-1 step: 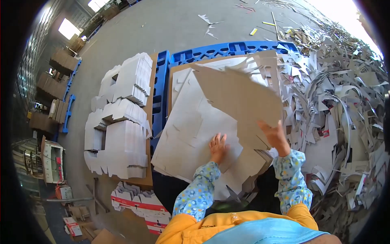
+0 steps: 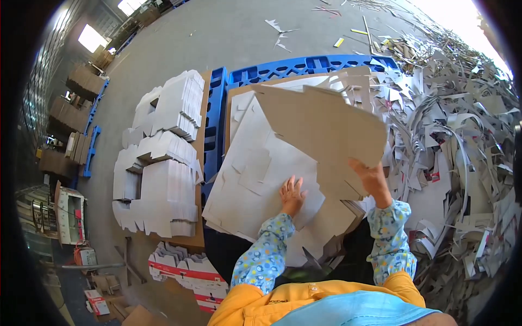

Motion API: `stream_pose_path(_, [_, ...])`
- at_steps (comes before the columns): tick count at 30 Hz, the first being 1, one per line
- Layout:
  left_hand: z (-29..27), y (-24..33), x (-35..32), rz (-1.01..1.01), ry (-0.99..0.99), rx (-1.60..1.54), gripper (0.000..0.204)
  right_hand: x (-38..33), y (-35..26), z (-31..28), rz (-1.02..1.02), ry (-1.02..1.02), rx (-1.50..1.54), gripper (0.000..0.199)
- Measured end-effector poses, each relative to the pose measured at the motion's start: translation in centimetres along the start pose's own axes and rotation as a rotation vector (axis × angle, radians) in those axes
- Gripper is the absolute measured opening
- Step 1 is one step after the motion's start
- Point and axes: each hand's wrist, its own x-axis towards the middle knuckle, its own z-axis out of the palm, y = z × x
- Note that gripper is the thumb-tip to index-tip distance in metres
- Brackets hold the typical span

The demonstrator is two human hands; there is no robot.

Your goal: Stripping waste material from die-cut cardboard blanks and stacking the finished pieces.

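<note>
My left hand [image 2: 292,196] lies flat, fingers spread, on a pile of die-cut grey-white cardboard sheets [image 2: 239,182]. My right hand [image 2: 374,183] grips the near right edge of a brown-faced cardboard sheet [image 2: 326,122], thumb on its face and the other fingers partly hidden at the edge. That sheet is raised and tilted over the right half of the pile. Its outline is jagged, with a notch at the far side. Curled, uneven sheet edges show beside my right sleeve.
A blue plastic pallet [image 2: 304,66] lies under the pile. On the left stand stacks of cut white cardboard pieces [image 2: 168,187], with red-and-white pieces [image 2: 187,277] nearer me. A large heap of paper offcuts [image 2: 457,157] spreads along the right. More scraps [image 2: 280,33] lie on the grey floor.
The brown-faced sheet has shifted right and its far right corner now reaches farther out. My right hand has moved slightly with it. My left hand stays nearly in place.
</note>
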Motion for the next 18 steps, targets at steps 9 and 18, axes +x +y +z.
stream_pose_path(9, [-15.5,6.1,1.9,-0.076,-0.420,-1.573,0.053,-4.3,-11.0,0.1,-0.021,0.166,0.093,0.012])
stream_pose_path(18, [-28.8,12.9,-1.7,0.089,-0.121,-1.414,0.040,-6.4,-17.0,-0.1,0.097,0.030,0.299,0.018])
